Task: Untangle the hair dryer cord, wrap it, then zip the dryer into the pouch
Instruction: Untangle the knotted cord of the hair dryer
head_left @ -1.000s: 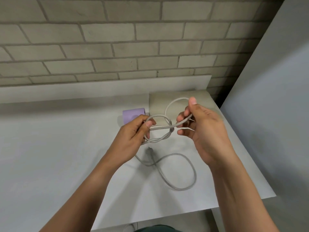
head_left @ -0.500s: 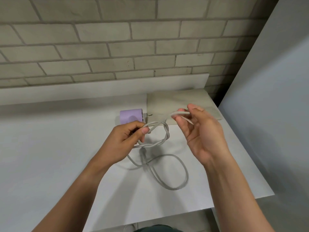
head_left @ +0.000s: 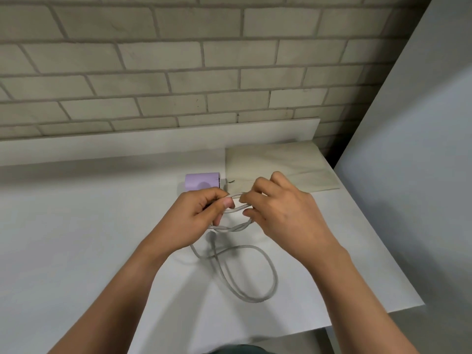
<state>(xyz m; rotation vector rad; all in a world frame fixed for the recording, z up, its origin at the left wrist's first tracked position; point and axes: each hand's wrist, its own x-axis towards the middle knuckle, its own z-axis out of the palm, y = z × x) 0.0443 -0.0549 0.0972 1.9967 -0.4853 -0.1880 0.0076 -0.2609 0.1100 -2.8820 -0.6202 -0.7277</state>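
Both hands are raised just above the white desk, close together, working on the grey hair dryer cord. The left hand has its fingers curled round the cord, with the thumb pressing a strand against the index finger. The right hand faces it with the back of the hand to the camera. Its fingers are bent inward and pinch the same strands at their tips, almost touching the left thumb. Two strands run between the hands: an upper one that is nearly straight, and below it a stretch where the cord is twisted round itself.

From under the left hand the cord drops to the desk, crosses over itself and lies in one long loop that reaches toward the near edge.

The lilac hair dryer lies on the desk just behind the left hand, and only its blunt end shows. Right beside it, behind the right hand, a flat beige pouch lies in the far right corner of the desk.

A pale brick wall stands behind the desk, and a plain grey panel stands on the right.
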